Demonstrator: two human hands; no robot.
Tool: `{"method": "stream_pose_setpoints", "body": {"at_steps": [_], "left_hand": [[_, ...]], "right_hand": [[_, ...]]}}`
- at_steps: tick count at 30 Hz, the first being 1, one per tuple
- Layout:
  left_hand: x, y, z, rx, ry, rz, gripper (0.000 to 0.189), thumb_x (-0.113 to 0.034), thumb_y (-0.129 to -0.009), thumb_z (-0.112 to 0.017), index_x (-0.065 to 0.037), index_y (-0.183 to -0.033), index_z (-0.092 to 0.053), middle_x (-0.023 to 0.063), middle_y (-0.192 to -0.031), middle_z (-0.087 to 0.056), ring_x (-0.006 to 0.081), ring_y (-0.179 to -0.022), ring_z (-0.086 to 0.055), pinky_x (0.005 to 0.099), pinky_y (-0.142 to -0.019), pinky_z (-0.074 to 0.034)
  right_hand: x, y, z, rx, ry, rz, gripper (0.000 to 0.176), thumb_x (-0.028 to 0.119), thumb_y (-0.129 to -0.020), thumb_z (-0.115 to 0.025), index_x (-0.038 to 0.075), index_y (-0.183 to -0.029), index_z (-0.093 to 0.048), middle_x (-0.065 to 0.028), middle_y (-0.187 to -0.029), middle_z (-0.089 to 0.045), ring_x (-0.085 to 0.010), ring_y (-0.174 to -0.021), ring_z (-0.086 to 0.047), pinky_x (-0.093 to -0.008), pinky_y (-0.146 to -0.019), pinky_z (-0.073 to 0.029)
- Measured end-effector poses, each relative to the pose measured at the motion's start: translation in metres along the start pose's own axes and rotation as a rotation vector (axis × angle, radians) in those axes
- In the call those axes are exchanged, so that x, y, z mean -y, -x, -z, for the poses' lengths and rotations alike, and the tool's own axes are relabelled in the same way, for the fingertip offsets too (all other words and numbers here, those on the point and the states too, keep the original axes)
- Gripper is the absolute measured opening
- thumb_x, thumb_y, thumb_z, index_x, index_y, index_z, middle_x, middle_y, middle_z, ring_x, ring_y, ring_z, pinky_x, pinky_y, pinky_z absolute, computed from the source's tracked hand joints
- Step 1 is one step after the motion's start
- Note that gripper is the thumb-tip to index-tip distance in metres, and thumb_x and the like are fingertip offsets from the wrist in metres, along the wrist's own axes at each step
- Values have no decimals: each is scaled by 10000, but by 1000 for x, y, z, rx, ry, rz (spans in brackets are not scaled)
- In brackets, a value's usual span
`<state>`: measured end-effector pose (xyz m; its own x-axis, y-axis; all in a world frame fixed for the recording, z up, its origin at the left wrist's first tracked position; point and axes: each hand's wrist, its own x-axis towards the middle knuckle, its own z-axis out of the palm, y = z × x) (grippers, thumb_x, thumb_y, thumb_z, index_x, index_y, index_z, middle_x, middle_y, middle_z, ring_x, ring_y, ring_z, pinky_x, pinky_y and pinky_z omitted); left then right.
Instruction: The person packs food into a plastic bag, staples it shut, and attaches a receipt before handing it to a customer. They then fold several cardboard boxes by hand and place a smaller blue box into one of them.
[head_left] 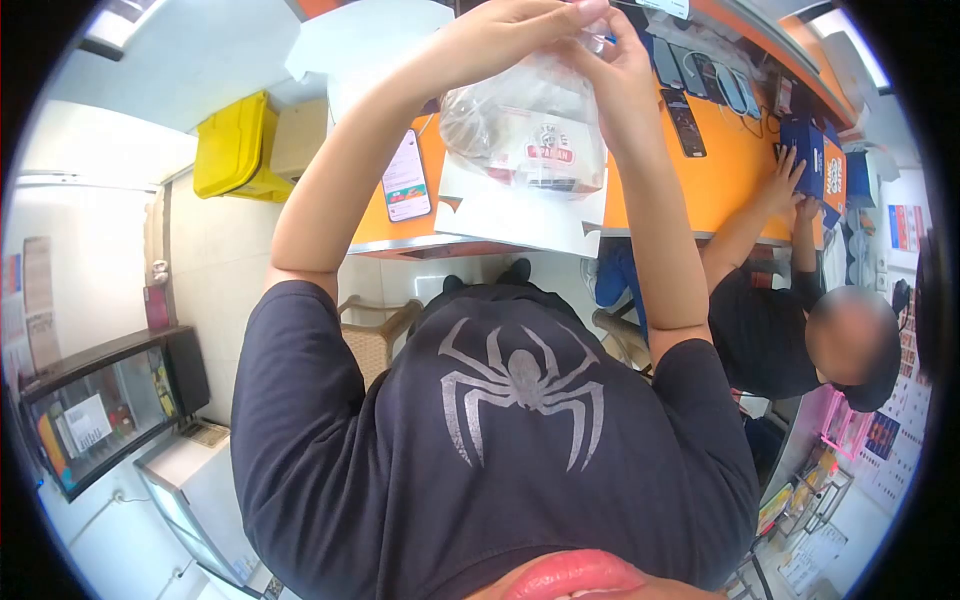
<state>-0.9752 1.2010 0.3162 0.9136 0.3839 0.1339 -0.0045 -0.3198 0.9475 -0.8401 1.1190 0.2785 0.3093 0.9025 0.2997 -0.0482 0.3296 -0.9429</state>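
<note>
At the top of the head view, both my hands are together at the gathered neck of a clear plastic bag [470, 120]. My left hand [545, 22] reaches across from the left, fingers closed at the bag's top. My right hand [618, 62] is closed on the same twisted plastic, thumb and fingers pinching. Inside the bag shows a white box [550, 150] with a red and dark printed logo. It rests over a white board or sheet [480, 215] on the orange table [650, 200]. My fingertips are partly cut off by the frame's edge.
A lit phone [405, 178] lies left of the bag; a dark phone [684, 122] and cables lie right. A co-worker in black [765, 330] holds a blue and orange box [815, 160] at the table's right end. A yellow bin [235, 150] stands left, a chair [375, 335] below.
</note>
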Motion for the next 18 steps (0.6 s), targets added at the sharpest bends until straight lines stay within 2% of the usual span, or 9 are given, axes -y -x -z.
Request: {"method": "stream_pose_setpoints", "body": {"at_steps": [4,7,8,9,10,12,14,17,18], "left_hand": [[1,19,11,-146,-237,81,545,-394,-887,-541,17,-1240,-482,168,-1207,-542,186,-1158,-464,302,-998,-330],[84,23,-7,-652,-469,-279,1024,-514,-745,-669,-111,-1440,-33,107,-1502,-54,272,-1362,-131,349,-1093,-174],[106,21,-24,-682,-746,-294,1127,-474,-650,-736,-42,-1413,-27,167,-1331,-300,301,-1232,-323,415,-1073,-183],[128,20,-42,-730,-1021,-309,1231,-435,-555,-803,27,-1386,-21,228,-1160,-546,330,-1102,-514,480,-1052,-191],[148,11,-52,-667,-1096,-186,1359,-452,-486,-824,6,-1381,91,240,-1200,-517,351,-1135,-488,503,-1064,-134],[166,-4,-57,-567,-973,-118,1398,-454,-449,-834,-18,-1389,104,249,-1220,-504,380,-1151,-469,520,-1065,-126],[175,-14,-56,-475,-578,-228,1221,-421,-510,-811,-25,-1416,-94,243,-1178,-534,394,-1117,-484,505,-1043,-224],[188,-21,-51,-241,-523,5,722,-260,-679,-705,-34,-1288,-390,248,-1069,-576,401,-1048,-506,470,-933,-366],[194,-20,-53,-287,-537,-26,597,-205,-700,-655,-26,-1225,-437,251,-1030,-583,400,-1014,-519,467,-889,-385]], "right_hand": [[1,-4,6,-128,-25,-3,514,-76,-743,-544,13,-1237,-433,-96,-1019,-589,-139,-848,-583,-215,-709,-477],[4,-5,15,-118,-41,-40,547,-136,-700,-482,5,-1227,-448,-94,-977,-604,-134,-796,-590,-195,-697,-473],[6,-3,13,-97,56,1,415,-23,-750,-526,21,-1162,-526,-79,-938,-611,-146,-791,-591,-229,-667,-486],[2,-1,15,-61,46,-42,394,-23,-759,-546,18,-1151,-536,-85,-964,-613,-137,-822,-592,-239,-715,-481],[-3,-2,18,-17,37,-81,374,-23,-768,-566,15,-1139,-546,-92,-991,-616,-128,-853,-593,-249,-763,-476],[-8,-2,18,36,22,-109,347,-40,-763,-588,11,-1106,-569,-98,-1022,-616,-119,-891,-594,-250,-810,-471],[-6,3,15,46,10,-98,335,-73,-736,-593,8,-1061,-595,-97,-1031,-612,-118,-903,-594,-231,-808,-471],[0,7,11,89,58,-127,325,-57,-743,-598,10,-1061,-595,-92,-1023,-611,-114,-900,-593,-237,-833,-467],[-2,7,14,123,100,-128,326,-16,-760,-610,17,-1084,-589,-78,-1011,-616,-109,-898,-592,-220,-814,-459]]}}
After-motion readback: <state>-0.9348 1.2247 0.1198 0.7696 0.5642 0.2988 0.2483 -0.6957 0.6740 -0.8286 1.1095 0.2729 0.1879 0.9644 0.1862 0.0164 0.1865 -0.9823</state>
